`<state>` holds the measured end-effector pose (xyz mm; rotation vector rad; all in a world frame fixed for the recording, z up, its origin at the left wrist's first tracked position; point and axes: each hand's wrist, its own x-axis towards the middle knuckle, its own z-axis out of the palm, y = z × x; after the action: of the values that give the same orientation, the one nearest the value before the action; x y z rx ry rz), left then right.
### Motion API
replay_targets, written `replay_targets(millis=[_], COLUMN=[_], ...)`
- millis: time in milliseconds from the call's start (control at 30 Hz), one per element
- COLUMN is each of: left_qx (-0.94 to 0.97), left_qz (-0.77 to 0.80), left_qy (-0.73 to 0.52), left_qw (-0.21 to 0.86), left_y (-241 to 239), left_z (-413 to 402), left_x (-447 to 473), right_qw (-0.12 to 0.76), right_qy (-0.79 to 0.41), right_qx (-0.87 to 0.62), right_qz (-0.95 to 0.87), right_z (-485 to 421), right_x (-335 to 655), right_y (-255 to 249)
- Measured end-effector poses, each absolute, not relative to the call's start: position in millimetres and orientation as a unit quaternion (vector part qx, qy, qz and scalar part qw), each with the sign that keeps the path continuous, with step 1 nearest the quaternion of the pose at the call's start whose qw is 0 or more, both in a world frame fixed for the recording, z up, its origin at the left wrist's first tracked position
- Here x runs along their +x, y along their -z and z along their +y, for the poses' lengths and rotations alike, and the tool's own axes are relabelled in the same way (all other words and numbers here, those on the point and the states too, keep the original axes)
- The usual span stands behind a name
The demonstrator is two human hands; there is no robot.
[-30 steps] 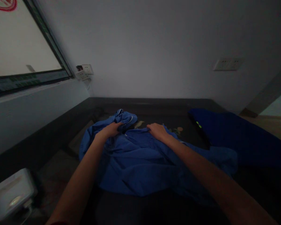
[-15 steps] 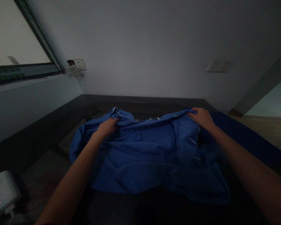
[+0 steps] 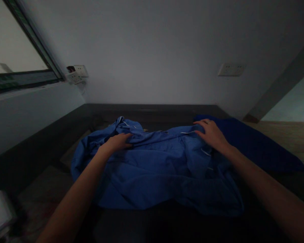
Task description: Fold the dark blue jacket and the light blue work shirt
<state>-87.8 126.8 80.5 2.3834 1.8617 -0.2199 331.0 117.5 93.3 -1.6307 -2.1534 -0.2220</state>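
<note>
left fingers [image 3: 124, 136] and right fingers [image 3: 205, 124] touch blue garment [image 3: 154, 168].

Dim light, pale wall [image 3: 152, 57], dark-framed window [image 3: 12, 40]

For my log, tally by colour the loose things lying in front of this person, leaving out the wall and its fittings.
Blue: 2 (the crumpled garment and the darker cloth-like piece at the right)
White: 1 (the box cut off at the lower left edge)
Total: 3
</note>
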Motion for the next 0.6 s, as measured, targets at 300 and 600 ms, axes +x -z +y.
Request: replay_targets(millis=[300,600], left_qx=[0.874,0.83], left_qz=[0.485,0.558], left_qy=[-0.043,-0.016], left_qw=[-0.003,0.021], left_y=[-58,0], left_z=[127,151], left_x=[-53,-70], right_qw=[0.048,0.001], right_qy=[-0.116,-0.188], right_qx=[-0.44,-0.397], right_qz=[-0.889,-0.898], right_z=[20,-20], right_x=[225,255], right_y=[-36,-18])
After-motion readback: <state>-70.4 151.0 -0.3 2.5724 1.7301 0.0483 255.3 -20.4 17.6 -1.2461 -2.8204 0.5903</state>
